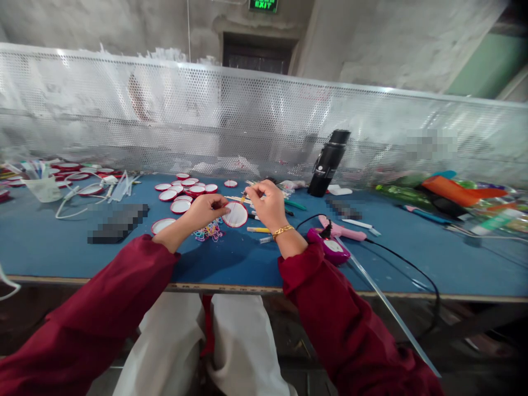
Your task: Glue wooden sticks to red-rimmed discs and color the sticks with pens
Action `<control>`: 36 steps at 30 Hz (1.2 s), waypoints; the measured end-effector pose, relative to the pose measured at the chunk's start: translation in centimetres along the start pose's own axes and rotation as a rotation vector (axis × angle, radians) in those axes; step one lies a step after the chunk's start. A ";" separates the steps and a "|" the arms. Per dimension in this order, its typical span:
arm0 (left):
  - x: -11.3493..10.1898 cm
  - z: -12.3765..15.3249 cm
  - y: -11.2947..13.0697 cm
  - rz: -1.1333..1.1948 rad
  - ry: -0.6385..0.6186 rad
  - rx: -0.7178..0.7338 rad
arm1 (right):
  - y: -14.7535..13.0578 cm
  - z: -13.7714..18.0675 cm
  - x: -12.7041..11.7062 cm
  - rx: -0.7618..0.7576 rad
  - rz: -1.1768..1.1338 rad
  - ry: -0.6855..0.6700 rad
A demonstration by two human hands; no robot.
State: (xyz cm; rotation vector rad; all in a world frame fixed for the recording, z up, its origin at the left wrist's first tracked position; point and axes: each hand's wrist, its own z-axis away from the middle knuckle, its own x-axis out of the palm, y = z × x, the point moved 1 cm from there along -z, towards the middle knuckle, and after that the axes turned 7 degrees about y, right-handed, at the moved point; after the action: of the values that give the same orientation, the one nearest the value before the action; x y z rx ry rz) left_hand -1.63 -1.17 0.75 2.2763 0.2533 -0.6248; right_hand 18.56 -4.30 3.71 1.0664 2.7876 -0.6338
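In the middle of the head view my left hand [209,210] is closed, its thumb and fingertips at the left rim of a round white disc with a red rim [235,215]. My right hand [266,202], wearing a gold bracelet, pinches a small, thin, yellowish piece [243,197] just above that disc. This piece is too small to name. Below my left fingers lies a pile of pastel-coloured small loops [209,231]. Behind my left hand, several more red-rimmed white discs [181,205] rest on the blue table, some overlapping.
A pink glue gun [344,230] and a magenta device [330,247] lie right of my right hand, with a clear stick [388,302] crossing the table edge. A black bottle [329,164] stands behind. Pens [259,230] lie near; a white cup [43,188] stands far left.
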 end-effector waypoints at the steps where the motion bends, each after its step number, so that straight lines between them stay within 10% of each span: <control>1: 0.0 0.0 0.0 -0.003 -0.002 -0.003 | 0.0 0.0 0.0 0.002 -0.001 -0.001; 36: 0.0 -0.1 0.5 -0.038 -0.032 0.009 | 0.0 0.2 0.4 0.024 -0.036 -0.067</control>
State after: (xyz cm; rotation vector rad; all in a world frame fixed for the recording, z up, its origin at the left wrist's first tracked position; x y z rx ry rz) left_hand -1.42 -1.45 1.09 2.2725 0.2791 -0.6822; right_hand 18.28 -4.14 3.41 0.9827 2.7538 -0.6959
